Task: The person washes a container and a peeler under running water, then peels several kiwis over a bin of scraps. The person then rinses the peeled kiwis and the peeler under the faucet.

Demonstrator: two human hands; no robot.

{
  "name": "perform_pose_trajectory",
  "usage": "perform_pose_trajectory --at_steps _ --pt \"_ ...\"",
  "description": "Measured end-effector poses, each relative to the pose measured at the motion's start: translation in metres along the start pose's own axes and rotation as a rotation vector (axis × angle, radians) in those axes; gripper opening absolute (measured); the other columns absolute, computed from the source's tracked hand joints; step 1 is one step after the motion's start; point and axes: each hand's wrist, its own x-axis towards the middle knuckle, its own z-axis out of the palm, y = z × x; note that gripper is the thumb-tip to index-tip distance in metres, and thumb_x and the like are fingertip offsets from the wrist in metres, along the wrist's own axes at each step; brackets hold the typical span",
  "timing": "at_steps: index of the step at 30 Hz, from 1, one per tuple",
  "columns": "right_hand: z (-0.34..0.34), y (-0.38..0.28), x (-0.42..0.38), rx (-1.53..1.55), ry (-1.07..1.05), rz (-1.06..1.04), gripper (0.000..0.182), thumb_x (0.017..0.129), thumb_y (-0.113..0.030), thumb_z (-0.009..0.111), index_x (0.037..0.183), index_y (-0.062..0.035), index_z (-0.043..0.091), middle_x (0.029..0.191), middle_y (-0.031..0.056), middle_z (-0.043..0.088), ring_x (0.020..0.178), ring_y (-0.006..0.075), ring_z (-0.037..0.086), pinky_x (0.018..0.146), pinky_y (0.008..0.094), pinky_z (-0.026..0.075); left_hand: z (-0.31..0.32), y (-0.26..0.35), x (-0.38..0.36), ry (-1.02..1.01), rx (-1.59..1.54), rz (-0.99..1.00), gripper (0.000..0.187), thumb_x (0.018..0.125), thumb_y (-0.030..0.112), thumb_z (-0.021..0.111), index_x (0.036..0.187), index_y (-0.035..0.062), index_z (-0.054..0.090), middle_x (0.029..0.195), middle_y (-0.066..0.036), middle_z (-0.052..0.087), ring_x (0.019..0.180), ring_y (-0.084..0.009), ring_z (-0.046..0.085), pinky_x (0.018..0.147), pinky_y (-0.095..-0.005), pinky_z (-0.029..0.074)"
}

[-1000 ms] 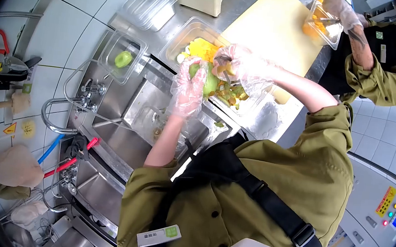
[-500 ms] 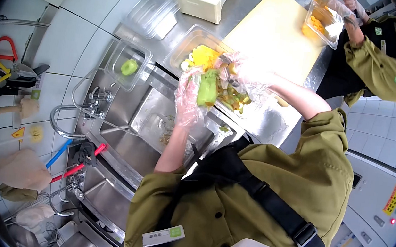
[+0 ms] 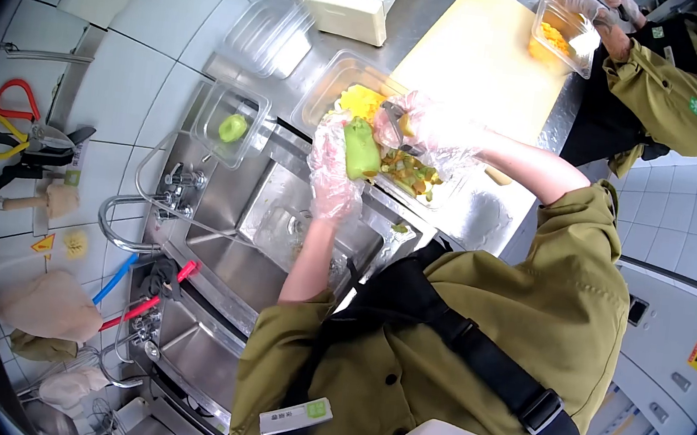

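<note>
My left hand (image 3: pixel 333 171), in a clear plastic glove, grips a pale green peeled fruit (image 3: pixel 361 152) over the edge of a clear tub (image 3: pixel 314 93). Close against the fruit's far side is my right hand (image 3: pixel 427 132), gloved too, with its fingers closed around a small dark tool (image 3: pixel 393 113) that looks like a peeler. Glare and the glove hide part of the tool. Yellow fruit pieces (image 3: pixel 362 101) lie in the tub beyond my left fingers. Brown-green peelings (image 3: pixel 412 175) are heaped below my right hand.
A sink (image 3: pixel 273 196) adjoins the counter. Another tub (image 3: pixel 203 134) holds a green piece (image 3: pixel 232 128); stacked clear containers (image 3: pixel 268 32) stand behind. Past the cutting board (image 3: pixel 463 46), a co-worker's gloved hand (image 3: pixel 592 6) is at a tub of orange pieces (image 3: pixel 555 39).
The whole view has shifted slightly. The green fruit is turned a little in my left hand, and my right hand with the tool stays close beside it.
</note>
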Motion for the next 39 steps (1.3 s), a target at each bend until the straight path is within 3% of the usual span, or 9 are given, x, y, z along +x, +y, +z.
perform_pose_trajectory --at_steps 6,9,15,18,23,26,33,36,39 --pt "0.0 0.005 -0.001 -0.134 -0.035 0.05 0.027 0.074 -0.025 0.064 0.091 -0.0039 0.057 0.081 0.0047 0.057 0.076 0.0115 0.051 0.068 0.0257 0.041 0.006 0.004 0.002 0.018 -0.341 -0.103 0.027 0.093 0.014 0.037 0.113 -0.0007 0.048 0.115 -0.015 0.051 0.11 -0.0267 0.047 0.096 -0.0353 0.033" --pt "0.002 0.003 -0.004 -0.407 0.008 0.184 0.038 0.078 -0.034 0.063 0.101 -0.0043 0.055 0.09 0.0099 0.058 0.082 0.0177 0.053 0.075 0.0303 0.043 0.009 0.008 0.003 0.018 -0.401 -0.161 0.027 0.093 0.014 0.038 0.114 -0.0007 0.047 0.115 -0.014 0.051 0.11 -0.0264 0.047 0.096 -0.0351 0.033" --pt "0.007 0.007 -0.003 -0.145 0.039 0.054 0.029 0.076 -0.027 0.062 0.093 -0.0043 0.056 0.083 0.0071 0.056 0.076 0.0149 0.051 0.07 0.0287 0.042 0.012 0.027 0.002 -0.01 -0.304 -0.172 0.034 0.095 0.03 0.036 0.12 0.0081 0.044 0.114 -0.006 0.049 0.104 -0.0163 0.049 0.086 -0.0303 0.043" --pt "0.003 0.011 -0.007 -0.011 0.044 0.006 0.029 0.076 -0.026 0.061 0.094 -0.0042 0.057 0.083 0.0078 0.057 0.076 0.0154 0.052 0.07 0.0289 0.042 0.014 0.036 0.009 0.15 -0.771 -0.547 0.034 0.093 0.033 0.037 0.119 0.0113 0.045 0.111 -0.006 0.05 0.101 -0.0164 0.05 0.079 -0.0297 0.047" --pt "0.001 0.008 -0.007 -0.202 0.066 0.044 0.029 0.075 -0.025 0.06 0.095 -0.004 0.058 0.083 0.0088 0.057 0.076 0.0161 0.053 0.071 0.0293 0.043 0.01 0.022 0.002 -0.034 -0.417 -0.298 0.052 0.073 0.02 0.067 0.12 0.0121 0.044 0.111 -0.005 0.049 0.099 -0.0182 0.05 0.076 -0.0298 0.048" --pt "0.007 0.003 -0.004 -0.319 0.058 0.026 0.029 0.075 -0.024 0.059 0.095 -0.0038 0.059 0.083 0.0095 0.057 0.077 0.0165 0.053 0.072 0.0295 0.043 0.001 0.017 0.007 -0.186 -0.365 -0.072 0.073 0.057 0.01 0.078 0.122 0.0095 0.043 0.112 -0.005 0.049 0.107 -0.0199 0.046 0.088 -0.0323 0.042" --pt "0.007 0.006 0.011 -0.535 -0.072 0.067 0.036 0.077 -0.029 0.057 0.103 -0.0043 0.058 0.089 0.0145 0.059 0.083 0.0202 0.058 0.075 0.032 0.046 -0.014 0.034 0.007 -0.305 -0.533 -0.285 0.067 0.057 0.008 0.075 0.118 0.0072 0.046 0.109 -0.007 0.052 0.101 -0.0178 0.05 0.088 -0.0304 0.041" --pt "0.009 -0.001 0.001 -0.179 0.008 0.003 0.017 0.074 -0.016 0.059 0.08 0.0002 0.059 0.067 0.0007 0.054 0.066 0.0078 0.05 0.061 0.0242 0.042 -0.009 0.003 0.004 -0.248 -0.654 -0.185 0.064 0.061 0.005 0.071 0.119 0.0064 0.044 0.108 -0.008 0.053 0.09 -0.0168 0.056 0.075 -0.0282 0.05" --pt "0.002 0.023 -0.014 0.54 0.259 0.001 0.019 0.078 -0.018 0.059 0.083 0.0008 0.06 0.07 0.0041 0.058 0.073 0.0111 0.057 0.067 0.0253 0.046 -0.021 -0.002 -0.005 -0.32 -1.26 -0.554 0.059 0.062 0.009 0.067 0.117 0.0074 0.045 0.104 -0.006 0.054 0.084 -0.0174 0.058 0.07 -0.0272 0.052"
